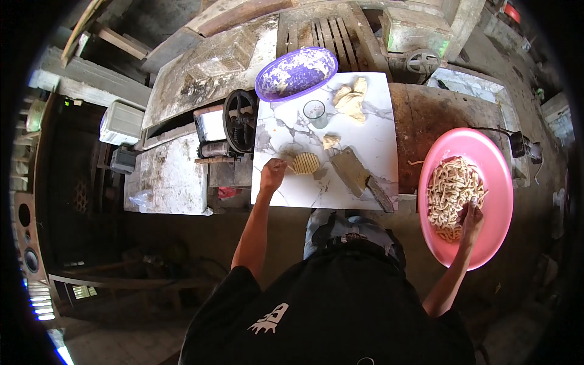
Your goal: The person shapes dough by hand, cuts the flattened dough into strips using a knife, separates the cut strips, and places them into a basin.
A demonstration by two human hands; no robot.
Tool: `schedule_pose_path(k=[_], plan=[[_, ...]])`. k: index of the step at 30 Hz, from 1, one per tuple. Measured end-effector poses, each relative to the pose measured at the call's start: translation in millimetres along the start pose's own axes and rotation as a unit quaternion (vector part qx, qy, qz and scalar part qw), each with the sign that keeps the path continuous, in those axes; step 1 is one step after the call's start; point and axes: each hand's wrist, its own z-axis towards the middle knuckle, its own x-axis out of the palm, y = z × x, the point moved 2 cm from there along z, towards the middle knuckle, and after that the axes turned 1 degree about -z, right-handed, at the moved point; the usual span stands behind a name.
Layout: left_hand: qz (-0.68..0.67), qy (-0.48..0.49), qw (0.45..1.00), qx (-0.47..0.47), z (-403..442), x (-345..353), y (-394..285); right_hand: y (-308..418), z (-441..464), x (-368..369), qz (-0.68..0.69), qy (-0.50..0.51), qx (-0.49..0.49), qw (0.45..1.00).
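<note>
My left hand (274, 173) is closed at the left edge of the marbled white board (274, 134), against the handle end of a round ridged tool (305, 163). Over the pink basin (496, 207), my right hand (472, 216) has its fingers bent at the pile of dough strands (450, 188); its fingertips are partly hidden. On the board lie a cleaver (350, 172), a small dough piece (331, 142) and a larger dough lump (350, 102). A glass (315, 114) stands between the lump and the board's left side.
A flour-smeared purple basin (296, 73) sits at the board's far left corner. Left of the board is a machine with a black wheel (239, 120). A rusty brown surface (420, 112) lies between board and pink basin, with a metal device (526, 147) beyond.
</note>
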Motion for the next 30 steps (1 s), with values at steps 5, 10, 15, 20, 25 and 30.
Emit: schedule_pose_path(k=[5, 10, 15, 20, 25, 30], plan=[[-0.462, -0.052, 0.877, -0.118, -18, -2, 5, -9, 5, 17, 0.095, -0.025, -0.086, 0.991], [-0.492, -0.052, 0.856, -0.153, -39, -13, -31, -16, 27, 0, 0.016, 0.006, 0.012, 1.0], [-0.557, 0.005, 0.819, -0.136, -63, -3, -78, -28, 44, 2, 0.089, -0.051, -0.112, 0.988], [-0.569, 0.077, 0.807, -0.138, -84, 21, -122, -28, 56, -19, -0.009, -0.022, 0.061, 0.998], [-0.573, 0.178, 0.79, -0.128, -110, 46, -170, -12, 32, -11, -0.377, -0.212, -0.402, 0.807], [-0.616, 0.341, 0.699, -0.124, -129, 85, -223, 16, -34, 54, -0.052, 0.027, -0.26, 0.964]])
